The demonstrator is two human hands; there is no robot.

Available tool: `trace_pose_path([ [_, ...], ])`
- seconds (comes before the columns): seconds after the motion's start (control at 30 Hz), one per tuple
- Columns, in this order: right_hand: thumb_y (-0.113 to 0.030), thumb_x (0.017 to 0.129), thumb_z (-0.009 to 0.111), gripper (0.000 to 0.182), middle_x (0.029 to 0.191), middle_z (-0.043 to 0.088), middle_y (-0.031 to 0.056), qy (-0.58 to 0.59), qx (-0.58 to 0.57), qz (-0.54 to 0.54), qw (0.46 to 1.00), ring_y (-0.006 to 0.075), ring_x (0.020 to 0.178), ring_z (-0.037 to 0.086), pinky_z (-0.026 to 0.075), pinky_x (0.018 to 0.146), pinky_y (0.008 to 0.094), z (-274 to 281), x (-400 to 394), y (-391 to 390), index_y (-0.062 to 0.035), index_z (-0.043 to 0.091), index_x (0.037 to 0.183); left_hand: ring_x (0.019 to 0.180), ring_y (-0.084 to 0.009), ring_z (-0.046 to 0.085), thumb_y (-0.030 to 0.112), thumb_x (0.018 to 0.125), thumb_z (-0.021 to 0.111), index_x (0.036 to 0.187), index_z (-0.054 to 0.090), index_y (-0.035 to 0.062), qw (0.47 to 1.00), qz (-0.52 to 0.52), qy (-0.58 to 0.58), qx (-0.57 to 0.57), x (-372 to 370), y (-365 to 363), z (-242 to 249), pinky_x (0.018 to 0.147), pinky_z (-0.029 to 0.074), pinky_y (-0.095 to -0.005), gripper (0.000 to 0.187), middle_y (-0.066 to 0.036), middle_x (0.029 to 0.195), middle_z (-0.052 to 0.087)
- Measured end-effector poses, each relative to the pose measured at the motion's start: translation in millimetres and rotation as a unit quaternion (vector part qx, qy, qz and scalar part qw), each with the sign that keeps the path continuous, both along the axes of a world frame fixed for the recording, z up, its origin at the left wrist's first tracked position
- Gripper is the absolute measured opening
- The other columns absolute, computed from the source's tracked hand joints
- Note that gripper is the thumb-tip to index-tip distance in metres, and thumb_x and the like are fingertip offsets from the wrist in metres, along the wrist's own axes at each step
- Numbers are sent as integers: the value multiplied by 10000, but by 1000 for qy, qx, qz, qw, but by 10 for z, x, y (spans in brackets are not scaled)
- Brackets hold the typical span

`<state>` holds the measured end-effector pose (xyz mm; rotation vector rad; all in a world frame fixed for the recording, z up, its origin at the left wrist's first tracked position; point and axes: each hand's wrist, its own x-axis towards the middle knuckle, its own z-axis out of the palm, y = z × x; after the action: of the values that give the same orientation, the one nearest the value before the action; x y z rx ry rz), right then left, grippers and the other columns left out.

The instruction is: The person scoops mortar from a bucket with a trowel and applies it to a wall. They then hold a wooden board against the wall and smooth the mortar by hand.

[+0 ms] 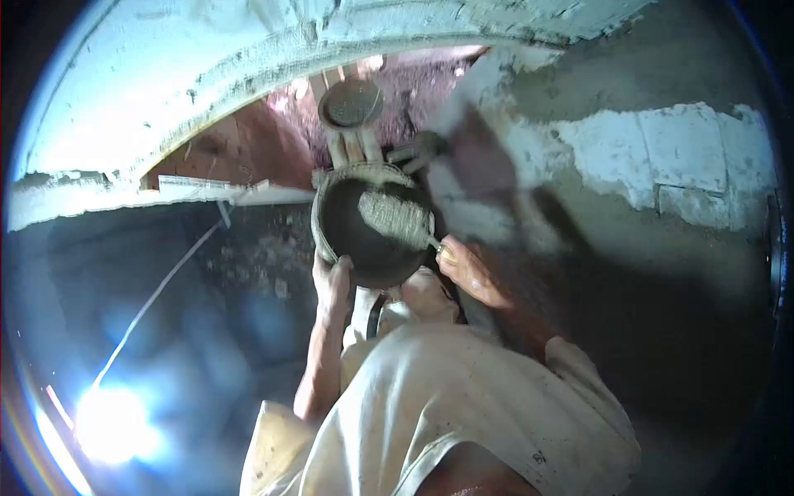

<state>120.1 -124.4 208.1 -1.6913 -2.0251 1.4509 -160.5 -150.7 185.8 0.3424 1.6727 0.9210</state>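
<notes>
A round dark pan (pixel 372 244) with a mortar-crusted rim is tilted in front of my body. My left hand (pixel 333 283) grips its near left rim, thumb on top and fingers hidden below. In my right hand (pixel 473 271), closed at the pan's right side, is the handle of a trowel (pixel 397 218). Its broad blade, coated in grey mortar, lies over the inside of the pan.
Beyond the pan a second round container (pixel 351 104) stands on wooden boards (pixel 354 149). A curved plastered edge (pixel 273 70) arches overhead. On the right is a partly plastered block wall (pixel 678 157). A bright lamp (pixel 116 423) with a cable (pixel 161 289) glares at lower left.
</notes>
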Motion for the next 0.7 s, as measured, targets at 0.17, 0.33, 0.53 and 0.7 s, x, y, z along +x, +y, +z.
trace_pose_path([
  [0.17,-276,932,535,252,906,644,197,-53,-78,51,994,395,837,641,487,701,459,539,-197,96,-94,511,1105,586,-101,506,15,765,590,1229,532,67,997,71,-12,-18,-158,-291,-325,468,417,-268,471,-25,804,558],
  [0.33,-156,869,597,140,739,615,168,33,96,121,987,353,635,640,480,574,466,909,-60,316,-95,522,970,485,-174,529,-34,692,522,1142,523,89,980,187,-1,-61,-206,-628,-599,377,400,-295,467,-53,807,564],
  [0.53,-175,795,700,294,753,617,54,33,348,268,898,254,685,654,516,620,383,3044,-204,862,-128,602,1068,558,-192,559,-51,676,490,1029,573,72,970,243,-9,10,-658,-892,-626,454,450,-329,383,-41,696,537],
  [0.7,-220,861,668,280,662,479,5,230,287,359,858,107,612,482,433,589,261,4068,-63,1185,-42,575,1057,587,-198,570,-35,684,507,1024,595,66,976,210,54,32,-712,-819,-316,483,462,-333,366,-46,719,556],
])
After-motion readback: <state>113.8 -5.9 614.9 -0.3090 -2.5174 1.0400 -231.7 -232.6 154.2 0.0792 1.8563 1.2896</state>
